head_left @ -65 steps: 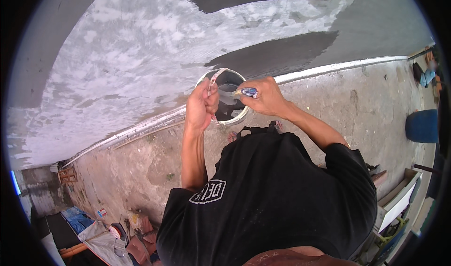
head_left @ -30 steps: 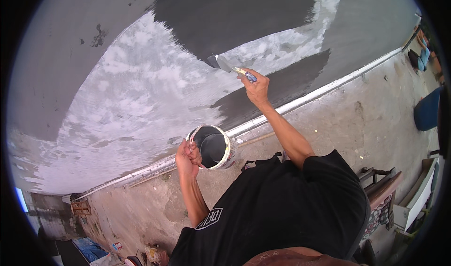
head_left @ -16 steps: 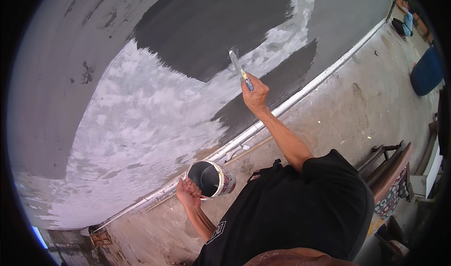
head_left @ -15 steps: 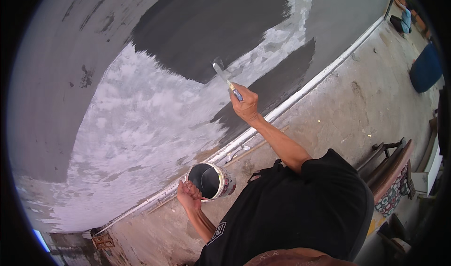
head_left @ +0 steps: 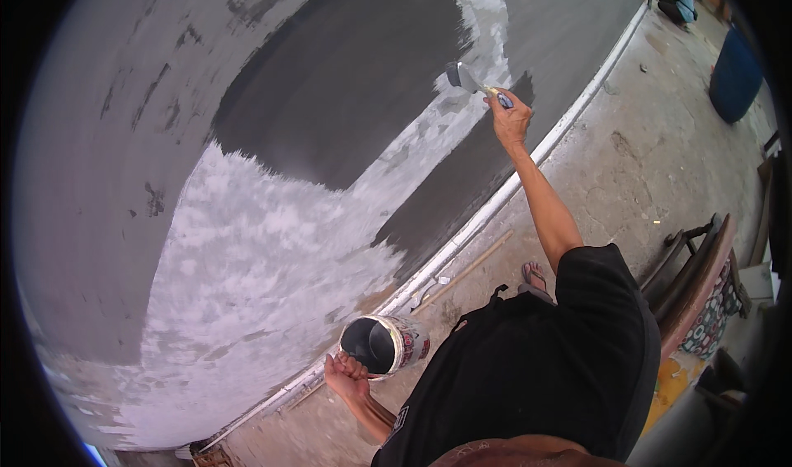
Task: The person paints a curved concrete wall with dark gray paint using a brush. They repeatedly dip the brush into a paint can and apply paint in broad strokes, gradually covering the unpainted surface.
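My right hand (head_left: 511, 120) is closed round the handle of a flat paintbrush (head_left: 472, 79). Dark grey paint coats its tip, which is at the wall (head_left: 264, 244) beside a pale strip between two dark grey painted areas. Lower down, my left hand (head_left: 348, 376) is closed at the rim of a round bucket (head_left: 410, 339), seemingly gripping its handle, though the fingers hide most of that grip. Dark grey paint (head_left: 368, 345) is inside the bucket. The wall's lower left part is patchy and whitish.
A white ledge (head_left: 462, 257) runs along the wall's foot. On the concrete floor (head_left: 610, 178) lies a thin stick (head_left: 462, 271). A wooden seat with cushion (head_left: 701, 294) stands at right; a blue barrel (head_left: 736, 75) and a crouching person (head_left: 681, 1) are farther off.
My right hand and the paintbrush have moved up and right along the wall, to the pale strip. The view has shifted; the bucket stays in my left hand.
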`<state>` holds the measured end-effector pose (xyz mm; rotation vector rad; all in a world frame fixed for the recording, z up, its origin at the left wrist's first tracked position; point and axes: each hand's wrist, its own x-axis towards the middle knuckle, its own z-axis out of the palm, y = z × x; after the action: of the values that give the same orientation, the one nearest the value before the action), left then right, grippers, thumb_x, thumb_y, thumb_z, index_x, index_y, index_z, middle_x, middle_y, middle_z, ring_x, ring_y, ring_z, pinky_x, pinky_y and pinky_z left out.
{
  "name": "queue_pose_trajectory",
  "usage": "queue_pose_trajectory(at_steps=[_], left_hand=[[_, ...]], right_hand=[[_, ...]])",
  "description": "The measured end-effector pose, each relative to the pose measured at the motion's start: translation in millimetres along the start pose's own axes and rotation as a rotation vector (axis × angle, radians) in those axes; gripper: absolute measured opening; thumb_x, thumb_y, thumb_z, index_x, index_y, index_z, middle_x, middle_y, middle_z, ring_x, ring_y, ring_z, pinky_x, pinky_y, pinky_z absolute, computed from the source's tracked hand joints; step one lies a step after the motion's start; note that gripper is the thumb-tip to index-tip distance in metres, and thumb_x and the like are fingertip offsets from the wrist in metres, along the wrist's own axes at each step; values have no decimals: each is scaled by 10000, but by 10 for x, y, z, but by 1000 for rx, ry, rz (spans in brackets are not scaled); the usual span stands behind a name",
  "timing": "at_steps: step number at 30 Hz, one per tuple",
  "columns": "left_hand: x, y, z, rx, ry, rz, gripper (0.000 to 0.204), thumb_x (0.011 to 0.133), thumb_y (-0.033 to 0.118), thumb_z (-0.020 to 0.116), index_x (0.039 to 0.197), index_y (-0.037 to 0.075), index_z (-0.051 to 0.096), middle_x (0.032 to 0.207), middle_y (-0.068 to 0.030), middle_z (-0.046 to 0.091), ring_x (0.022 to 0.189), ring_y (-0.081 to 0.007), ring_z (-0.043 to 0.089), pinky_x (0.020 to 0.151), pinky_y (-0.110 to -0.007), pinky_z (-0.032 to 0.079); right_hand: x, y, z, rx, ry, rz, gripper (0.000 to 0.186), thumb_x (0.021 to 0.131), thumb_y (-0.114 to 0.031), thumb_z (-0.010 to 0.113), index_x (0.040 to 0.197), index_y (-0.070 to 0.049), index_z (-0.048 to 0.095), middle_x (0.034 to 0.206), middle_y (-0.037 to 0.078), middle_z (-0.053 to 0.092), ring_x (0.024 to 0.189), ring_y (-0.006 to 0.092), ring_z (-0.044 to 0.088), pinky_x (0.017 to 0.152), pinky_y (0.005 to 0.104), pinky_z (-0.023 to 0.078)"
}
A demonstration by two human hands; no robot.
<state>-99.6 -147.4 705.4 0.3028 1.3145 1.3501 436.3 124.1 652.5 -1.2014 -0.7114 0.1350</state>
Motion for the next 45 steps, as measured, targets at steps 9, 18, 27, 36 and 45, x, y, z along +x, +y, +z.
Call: queue_pose_trajectory(at_steps=[9, 18, 27, 36, 45], left_hand=[[-79, -28, 384, 46, 25, -32, 424, 1003, 451, 392, 740, 121, 442, 498, 65, 236, 403, -81, 142, 409, -272, 130], [-137, -115, 579, 6, -2, 7, 423, 1000, 452, 400, 743, 119, 445, 497, 61, 257, 405, -81, 149, 403, -272, 137], [-60, -173, 565, 8, -73, 38, 398, 1001, 463, 395, 792, 131, 463, 508, 70, 279, 409, -76, 200, 397, -256, 170], [-8, -119, 612, 8, -124, -26, 387, 1011, 405, 435, 771, 103, 468, 514, 78, 242, 404, -64, 156, 393, -264, 129], [-68, -48, 572, 97, -250, 17, 376, 1026, 392, 395, 792, 107, 473, 545, 87, 273, 448, -51, 190, 429, -246, 150]], right_hand=[[-1204, -598, 486, 12, -223, -164, 239, 827, -83, 692, 1055, -13, 709, 826, 169, 699, 670, 279, 669, 627, 348, 517], [13, 1, -12, 31, -355, 35, 201, 848, -76, 699, 1015, 33, 721, 785, 40, 738, 680, 51, 633, 616, 205, 476], [376, 141, -49, -209, 151, 25, 262, 852, -138, 679, 1072, 1, 712, 733, 166, 681, 608, 201, 627, 610, 336, 494], [-1744, -1188, 457, 108, -719, -14, 228, 810, -71, 703, 1016, 25, 718, 796, 164, 716, 648, 129, 654, 572, 276, 494], [-1908, -2003, 187, 102, -1334, 336, 217, 794, -123, 717, 890, 71, 725, 669, 107, 694, 611, 129, 696, 558, 245, 504]])
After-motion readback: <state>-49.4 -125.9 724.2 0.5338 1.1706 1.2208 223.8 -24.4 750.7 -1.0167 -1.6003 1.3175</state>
